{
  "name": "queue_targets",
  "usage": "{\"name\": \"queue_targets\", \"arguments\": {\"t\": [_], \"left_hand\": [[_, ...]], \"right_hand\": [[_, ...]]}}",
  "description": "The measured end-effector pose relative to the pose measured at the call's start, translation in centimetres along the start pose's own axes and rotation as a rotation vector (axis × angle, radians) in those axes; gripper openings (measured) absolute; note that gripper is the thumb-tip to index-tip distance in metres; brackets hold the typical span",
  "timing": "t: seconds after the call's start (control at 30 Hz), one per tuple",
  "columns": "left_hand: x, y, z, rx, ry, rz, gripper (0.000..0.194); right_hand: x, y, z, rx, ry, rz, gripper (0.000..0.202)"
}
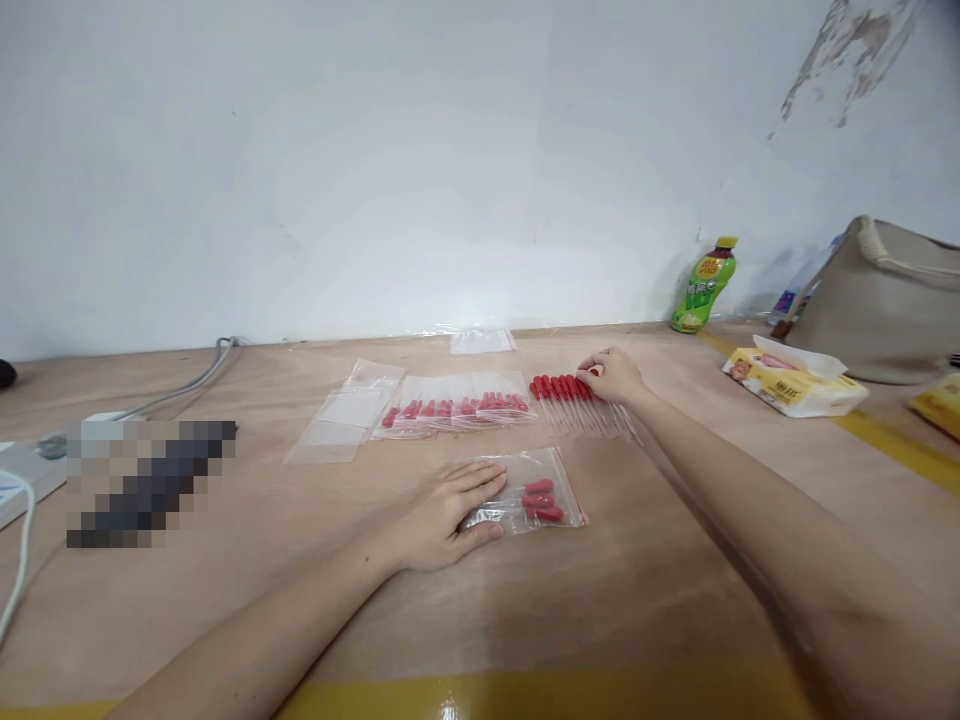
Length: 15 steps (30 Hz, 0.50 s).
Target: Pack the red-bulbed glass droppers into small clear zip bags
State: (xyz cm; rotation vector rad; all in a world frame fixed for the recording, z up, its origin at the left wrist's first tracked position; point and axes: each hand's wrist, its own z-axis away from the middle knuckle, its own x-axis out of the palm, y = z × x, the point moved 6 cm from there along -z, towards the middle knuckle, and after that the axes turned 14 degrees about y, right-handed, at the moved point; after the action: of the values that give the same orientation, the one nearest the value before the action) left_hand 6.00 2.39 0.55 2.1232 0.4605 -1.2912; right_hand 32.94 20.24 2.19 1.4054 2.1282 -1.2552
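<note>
Far left of my view: a small black object (7, 374) at the edge of the wooden tabletop (420, 620), then a white power strip (26, 480) with a grey cable (202, 376) running back toward the wall (450, 170). Beside it, a dark item (154, 490), pixelated; I cannot tell what.

Next, flat clear bags (345, 412), overlapping, nothing seen in them. To their right, a row of packed bags (466, 400), overlapping, red bulbs showing inside. Behind the row, near the wall, one more clear bag (481, 342).

Nearer me, my left hand (450, 512) lies palm down, fingers extended close together, thumb apart, on the left part of a zip bag (568, 490). Three red-bulbed droppers (539, 500) lie in it, bulbs toward the red-edged side.

Right of the packed bags, loose droppers (562, 388) lie side by side, red bulbs toward the wall, clear stems toward me. My right hand (616, 380) is at the row's right end, thumb and forefinger drawn together at a red bulb; whether they grip it, I cannot tell.

Farther right: green bottle (702, 290), yellow cap, upright and near the wall; yellow-and-white tissue pack (795, 385); beige handbag (877, 300); yellow packet (941, 405) at the edge.
</note>
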Motion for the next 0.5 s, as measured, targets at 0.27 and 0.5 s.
{"name": "queue_targets", "arguments": {"t": [0.27, 0.5], "left_hand": [[0.0, -0.1, 0.0, 0.002, 0.012, 0.025, 0.054], [0.0, 0.0, 0.0, 0.005, -0.004, 0.000, 0.054]], "right_hand": [[-4.2, -2.4, 2.0, 0.182, -0.023, -0.593, 0.019], [-4.6, -1.5, 10.0, 0.480, 0.058, -0.900, 0.039]]}}
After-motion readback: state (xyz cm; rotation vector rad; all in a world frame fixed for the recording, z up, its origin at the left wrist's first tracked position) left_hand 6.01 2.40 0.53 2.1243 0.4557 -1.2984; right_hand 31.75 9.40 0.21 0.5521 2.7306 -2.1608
